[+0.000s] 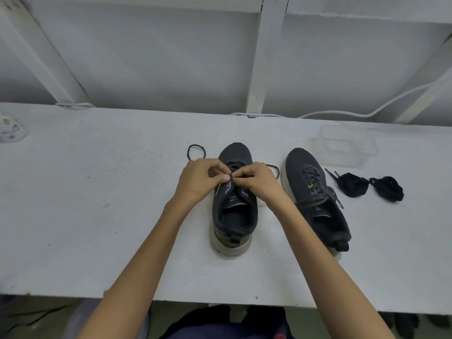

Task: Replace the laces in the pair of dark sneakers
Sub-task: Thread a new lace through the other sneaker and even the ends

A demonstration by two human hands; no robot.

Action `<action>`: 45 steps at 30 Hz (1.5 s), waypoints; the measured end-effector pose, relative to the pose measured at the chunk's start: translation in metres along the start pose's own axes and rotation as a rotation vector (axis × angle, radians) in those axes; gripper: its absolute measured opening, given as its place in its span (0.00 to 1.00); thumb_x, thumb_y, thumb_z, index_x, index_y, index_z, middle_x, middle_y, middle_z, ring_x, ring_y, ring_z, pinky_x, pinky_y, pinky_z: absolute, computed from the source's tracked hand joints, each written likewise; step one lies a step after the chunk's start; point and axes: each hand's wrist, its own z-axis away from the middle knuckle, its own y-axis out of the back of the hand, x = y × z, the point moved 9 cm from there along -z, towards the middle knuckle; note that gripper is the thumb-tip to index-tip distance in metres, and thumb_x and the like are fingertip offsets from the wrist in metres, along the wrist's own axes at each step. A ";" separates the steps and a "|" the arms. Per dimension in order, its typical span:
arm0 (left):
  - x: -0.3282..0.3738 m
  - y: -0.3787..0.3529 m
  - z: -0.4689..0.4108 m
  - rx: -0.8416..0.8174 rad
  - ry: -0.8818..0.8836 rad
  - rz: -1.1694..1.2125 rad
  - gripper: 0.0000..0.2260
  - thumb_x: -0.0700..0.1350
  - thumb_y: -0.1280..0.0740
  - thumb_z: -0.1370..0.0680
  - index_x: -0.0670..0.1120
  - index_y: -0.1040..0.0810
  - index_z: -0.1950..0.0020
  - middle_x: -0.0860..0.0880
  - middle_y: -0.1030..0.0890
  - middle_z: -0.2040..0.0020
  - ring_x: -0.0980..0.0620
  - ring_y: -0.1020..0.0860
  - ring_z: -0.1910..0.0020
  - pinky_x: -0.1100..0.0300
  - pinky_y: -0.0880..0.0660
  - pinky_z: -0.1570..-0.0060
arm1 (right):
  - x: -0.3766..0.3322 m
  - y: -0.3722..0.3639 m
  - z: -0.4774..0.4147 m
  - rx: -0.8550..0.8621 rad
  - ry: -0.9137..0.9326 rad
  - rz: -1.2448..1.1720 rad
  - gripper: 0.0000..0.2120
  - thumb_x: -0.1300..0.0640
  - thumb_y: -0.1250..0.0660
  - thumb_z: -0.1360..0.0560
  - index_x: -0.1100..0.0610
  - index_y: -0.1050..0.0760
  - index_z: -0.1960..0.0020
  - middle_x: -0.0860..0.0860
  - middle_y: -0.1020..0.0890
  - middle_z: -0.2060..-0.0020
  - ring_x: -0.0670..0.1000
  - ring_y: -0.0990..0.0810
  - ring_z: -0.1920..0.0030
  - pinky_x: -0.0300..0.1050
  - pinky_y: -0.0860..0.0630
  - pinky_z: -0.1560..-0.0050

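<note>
Stage: looking early, judging from the layout, with no new lace showing in either sneaker yet.
Middle sneaker [233, 204]: standing toe-away on the worktop [97, 216], with its loose lace [188, 152] untied and looping out onto the worktop on both sides.
Left hand [200, 179]: curling its fingers and pinching the loose lace just above the tongue, thumb against forefinger.
Right hand [259, 182]: doing the same from the other side, fingertips meeting the left hand's. Exact grip partly hidden.
Step in hand: probably pulling the old lace out of the top eyelets.
Right-side sneaker [315, 204]: standing just beside the middle one, with its grey lace [315, 192] fully threaded and tied, not yet started.
Lace bundles: lying wound up at far right near the right-side sneaker, one [353, 182] touching or almost touching the other [389, 188]. Probably the replacements.
Left to do: finishing unlacing the middle sneaker, unlacing the right-side sneaker, threading both bundles, tying.
Counts: 2 sneakers, 2 fitted laces, 2 lace bundles, 2 hands, 1 clear container [347, 148], 1 white cable [367, 115].
</note>
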 end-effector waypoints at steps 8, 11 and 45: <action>-0.003 -0.014 0.012 -0.008 0.011 0.103 0.18 0.65 0.34 0.36 0.63 0.20 0.49 0.57 0.26 0.39 0.59 0.28 0.38 0.56 0.31 0.38 | -0.008 0.001 -0.002 -0.053 0.011 0.032 0.06 0.59 0.31 0.30 0.52 0.20 0.65 0.45 0.22 0.73 0.48 0.25 0.68 0.48 0.27 0.59; -0.005 -0.003 0.013 0.069 0.025 0.007 0.14 0.58 0.36 0.32 0.61 0.18 0.49 0.57 0.26 0.36 0.56 0.31 0.35 0.57 0.33 0.40 | -0.012 0.010 -0.003 -0.102 -0.029 -0.030 0.03 0.64 0.32 0.27 0.60 0.21 0.60 0.48 0.22 0.70 0.46 0.27 0.68 0.36 0.31 0.67; 0.014 -0.025 -0.015 0.019 -0.029 -0.177 0.06 0.50 0.28 0.26 0.48 0.17 0.55 0.55 0.23 0.48 0.53 0.24 0.49 0.54 0.26 0.51 | -0.005 0.026 0.008 -0.132 -0.101 -0.179 0.11 0.67 0.30 0.27 0.60 0.26 0.47 0.54 0.25 0.64 0.46 0.24 0.67 0.36 0.24 0.69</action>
